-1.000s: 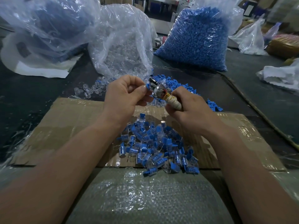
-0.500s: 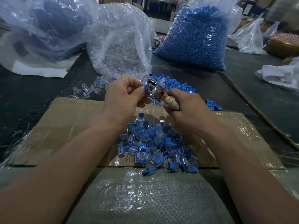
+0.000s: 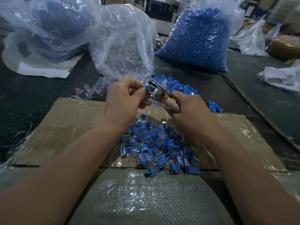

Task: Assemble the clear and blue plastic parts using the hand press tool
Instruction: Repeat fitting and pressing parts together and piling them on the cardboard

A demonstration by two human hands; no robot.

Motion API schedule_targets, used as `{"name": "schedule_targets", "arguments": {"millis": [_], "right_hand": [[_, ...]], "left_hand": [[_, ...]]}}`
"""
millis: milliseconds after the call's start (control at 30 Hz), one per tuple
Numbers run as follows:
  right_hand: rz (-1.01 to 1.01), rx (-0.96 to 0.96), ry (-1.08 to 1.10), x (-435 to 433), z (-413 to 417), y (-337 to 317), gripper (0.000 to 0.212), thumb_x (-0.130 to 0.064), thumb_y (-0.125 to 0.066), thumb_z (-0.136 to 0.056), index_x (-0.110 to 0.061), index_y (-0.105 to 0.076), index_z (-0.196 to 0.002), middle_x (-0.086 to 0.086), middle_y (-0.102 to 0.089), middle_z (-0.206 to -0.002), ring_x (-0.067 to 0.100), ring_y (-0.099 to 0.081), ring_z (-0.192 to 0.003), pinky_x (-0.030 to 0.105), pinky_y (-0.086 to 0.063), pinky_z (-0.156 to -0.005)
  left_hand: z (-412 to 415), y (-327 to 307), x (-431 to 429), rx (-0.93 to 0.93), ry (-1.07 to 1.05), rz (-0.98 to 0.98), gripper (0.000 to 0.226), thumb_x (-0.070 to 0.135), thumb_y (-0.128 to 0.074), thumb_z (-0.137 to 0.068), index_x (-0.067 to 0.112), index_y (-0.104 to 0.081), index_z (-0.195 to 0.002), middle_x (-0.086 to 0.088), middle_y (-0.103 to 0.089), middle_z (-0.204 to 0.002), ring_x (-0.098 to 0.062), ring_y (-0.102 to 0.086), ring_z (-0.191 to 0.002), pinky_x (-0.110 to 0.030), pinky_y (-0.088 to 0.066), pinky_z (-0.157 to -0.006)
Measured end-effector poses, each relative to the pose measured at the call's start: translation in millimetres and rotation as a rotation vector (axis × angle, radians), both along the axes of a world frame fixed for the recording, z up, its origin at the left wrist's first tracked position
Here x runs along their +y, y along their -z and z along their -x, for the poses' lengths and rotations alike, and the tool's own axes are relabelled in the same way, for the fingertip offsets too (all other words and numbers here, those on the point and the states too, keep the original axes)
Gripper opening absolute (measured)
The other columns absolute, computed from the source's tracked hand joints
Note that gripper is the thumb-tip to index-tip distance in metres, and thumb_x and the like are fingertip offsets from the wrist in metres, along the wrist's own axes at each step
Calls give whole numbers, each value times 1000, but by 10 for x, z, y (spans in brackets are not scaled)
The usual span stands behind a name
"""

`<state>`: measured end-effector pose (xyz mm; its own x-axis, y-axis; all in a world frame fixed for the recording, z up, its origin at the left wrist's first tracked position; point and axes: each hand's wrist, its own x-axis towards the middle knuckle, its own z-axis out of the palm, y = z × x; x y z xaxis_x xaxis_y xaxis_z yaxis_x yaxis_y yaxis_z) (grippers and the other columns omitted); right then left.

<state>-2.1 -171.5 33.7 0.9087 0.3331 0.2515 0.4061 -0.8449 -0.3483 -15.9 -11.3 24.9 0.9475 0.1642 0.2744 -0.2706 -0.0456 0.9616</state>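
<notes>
My right hand (image 3: 190, 109) grips the taped handle of the metal hand press tool (image 3: 156, 92), whose jaws point up and left. My left hand (image 3: 125, 96) pinches a small blue and clear part (image 3: 147, 88) at those jaws. Most of that part is hidden by my fingers and the tool. Below my hands, a pile of joined clear-and-blue parts (image 3: 155, 146) lies on the cardboard sheet (image 3: 73, 127). Loose blue parts (image 3: 180, 86) and loose clear parts (image 3: 90, 91) lie on the dark table behind my hands.
A bag of clear parts (image 3: 123, 46) stands behind my hands, and a bag of blue parts (image 3: 198, 38) stands to its right. A large crumpled bag (image 3: 45, 25) sits at the far left. More bags (image 3: 253, 39) lie at the right. A woven plastic sack (image 3: 146, 197) lies nearest me.
Both hands and the tool have stayed in almost the same place. My left fingers have shifted slightly at the tool's jaws.
</notes>
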Motion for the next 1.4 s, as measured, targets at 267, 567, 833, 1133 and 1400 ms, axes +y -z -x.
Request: {"name": "schedule_targets", "arguments": {"millis": [267, 567, 833, 1133, 1400], "right_hand": [[-35, -10, -25, -70, -37, 2, 6, -23, -58, -86, -18, -54, -84, -6, -51, -72, 15, -47, -68, 29, -36, -58], [80, 115, 21, -264, -130, -21, 20, -33, -69, -78, -19, -62, -92, -7, -55, -75, 11, -49, -69, 26, -35, -56], [197, 314, 11, -265, -117, -61, 45, -45, -77, -66, -22, -61, -101, -15, -51, -80, 2, -47, -74, 24, -35, -60], [125, 328, 24, -371, -114, -109, 31, -41, -57, -87, -23, -62, -112, -11, -57, -97, 7, -50, -86, 23, -35, -69], [-39, 198, 8, -239, -39, -145, 14, -31, -56, -89, -31, -57, -75, -19, -52, -72, -2, -49, -68, 14, -32, -56]], "left_hand": [[-16, 12, 16, 6, -4, -33, 21, -2, -55, -88, 15, -54, -76, 1, -64, -66, -5, -63, -53, -17, -51, -53], [-2, -37, 121, 96, 41, -73, 17, 2, -64, -81, 15, -63, -70, 2, -64, -61, -4, -59, -51, -13, -44, -46], [53, -127, 201, 247, 372, -117, 3, 15, -69, -65, 13, -70, -68, -1, -66, -56, -3, -42, -35, -12, -34, -36], [60, -92, 162, 238, 378, -129, 20, 29, -66, -62, 11, -69, -69, -3, -65, -57, -5, -39, -34, -14, -32, -36], [89, -69, 103, 126, 215, -189, 22, 33, -62, -67, 12, -60, -61, 4, -53, -41, -4, -40, -35, -14, -36, -38]]}}
